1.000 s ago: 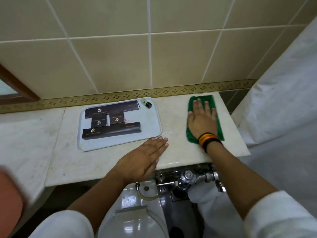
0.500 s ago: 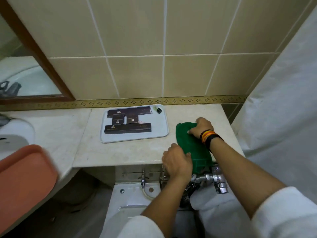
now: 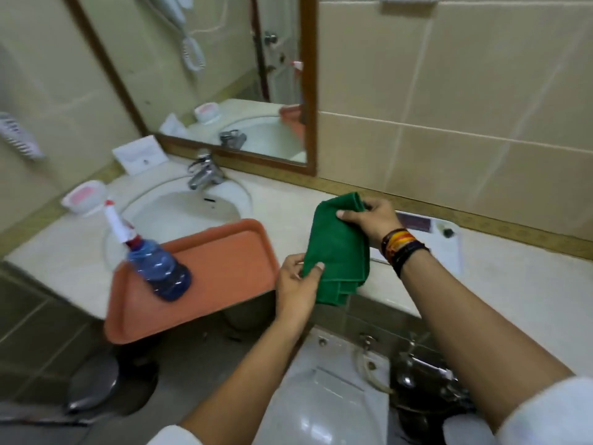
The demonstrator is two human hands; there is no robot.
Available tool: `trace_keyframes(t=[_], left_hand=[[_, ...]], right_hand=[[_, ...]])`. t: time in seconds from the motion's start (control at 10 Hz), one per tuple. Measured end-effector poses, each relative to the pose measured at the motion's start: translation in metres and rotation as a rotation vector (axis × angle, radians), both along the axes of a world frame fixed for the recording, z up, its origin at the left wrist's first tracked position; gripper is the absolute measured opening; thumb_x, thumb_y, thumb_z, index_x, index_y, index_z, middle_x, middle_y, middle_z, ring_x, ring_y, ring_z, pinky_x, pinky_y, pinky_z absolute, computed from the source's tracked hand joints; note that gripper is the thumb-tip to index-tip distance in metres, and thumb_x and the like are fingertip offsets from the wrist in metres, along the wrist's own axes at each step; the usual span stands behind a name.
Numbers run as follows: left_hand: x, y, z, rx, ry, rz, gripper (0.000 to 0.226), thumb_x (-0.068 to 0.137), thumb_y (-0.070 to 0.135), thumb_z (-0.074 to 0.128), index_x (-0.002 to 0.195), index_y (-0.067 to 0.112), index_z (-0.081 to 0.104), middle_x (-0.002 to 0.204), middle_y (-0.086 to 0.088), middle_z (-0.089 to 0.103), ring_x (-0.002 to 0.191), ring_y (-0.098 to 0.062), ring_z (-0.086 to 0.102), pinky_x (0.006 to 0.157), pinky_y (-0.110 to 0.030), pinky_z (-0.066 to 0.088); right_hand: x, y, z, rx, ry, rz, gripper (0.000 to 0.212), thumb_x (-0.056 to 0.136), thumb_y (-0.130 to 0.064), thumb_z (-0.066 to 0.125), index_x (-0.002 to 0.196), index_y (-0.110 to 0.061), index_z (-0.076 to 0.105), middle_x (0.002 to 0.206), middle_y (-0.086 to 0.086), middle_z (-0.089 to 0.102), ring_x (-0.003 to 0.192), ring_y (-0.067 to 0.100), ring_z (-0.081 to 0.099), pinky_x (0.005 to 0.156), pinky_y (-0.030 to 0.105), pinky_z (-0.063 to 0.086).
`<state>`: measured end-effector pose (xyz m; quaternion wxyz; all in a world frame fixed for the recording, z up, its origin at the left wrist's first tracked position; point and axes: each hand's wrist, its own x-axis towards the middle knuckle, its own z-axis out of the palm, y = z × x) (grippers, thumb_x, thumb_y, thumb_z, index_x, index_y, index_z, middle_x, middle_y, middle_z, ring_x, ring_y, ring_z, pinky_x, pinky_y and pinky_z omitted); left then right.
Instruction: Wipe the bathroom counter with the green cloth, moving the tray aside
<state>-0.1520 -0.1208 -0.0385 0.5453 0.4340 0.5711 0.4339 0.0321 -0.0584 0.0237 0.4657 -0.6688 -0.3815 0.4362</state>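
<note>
The folded green cloth [image 3: 338, 248] hangs in the air above the marble counter's [image 3: 500, 284] front edge. My right hand [image 3: 372, 218] pinches its top corner. Its lower left edge is gripped by my left hand [image 3: 296, 287]. Behind my right wrist lies the white tray [image 3: 449, 252] with dark toiletry boxes, flat on the counter near the wall and mostly hidden by my arm.
An orange tray [image 3: 221, 277] overhangs the counter's front edge left of the cloth, carrying a blue spray bottle [image 3: 157, 264]. Behind it are the sink basin [image 3: 189, 213], tap [image 3: 203, 173], soap dish [image 3: 84, 195] and mirror. The toilet [image 3: 324, 396] and flush valve sit below.
The cloth has been lifted off the counter and is now held up between both hands. My view has swung left, bringing the sink, orange tray and spray bottle into sight.
</note>
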Motion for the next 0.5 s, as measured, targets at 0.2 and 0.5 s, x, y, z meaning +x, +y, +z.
trace_keyframes(t=[0.2,0.5], left_hand=[[-0.108,0.062,0.001,-0.15,0.196,0.257,0.013,0.09,0.021,0.076,0.093,0.024,0.063,0.103,-0.007,0.076,0.092,-0.028,0.074,0.087,-0.043,0.063],[-0.137,0.065,-0.017,0.119,0.863,0.113,0.04,0.102,0.02,0.052,0.141,0.012,0.056,0.14,-0.01,0.06,0.127,-0.027,0.057,0.107,-0.038,0.046]], right_hand=[[-0.146,0.102,-0.022,-0.106,-0.192,0.09,0.037,0.064,-0.03,0.094,0.089,-0.018,0.07,0.097,0.005,0.072,0.094,0.026,0.069,0.081,0.033,0.055],[-0.203,0.111,-0.067,0.073,-0.522,0.162,0.044,0.092,-0.017,0.066,0.135,-0.011,0.064,0.136,0.011,0.066,0.126,0.029,0.06,0.108,0.035,0.045]])
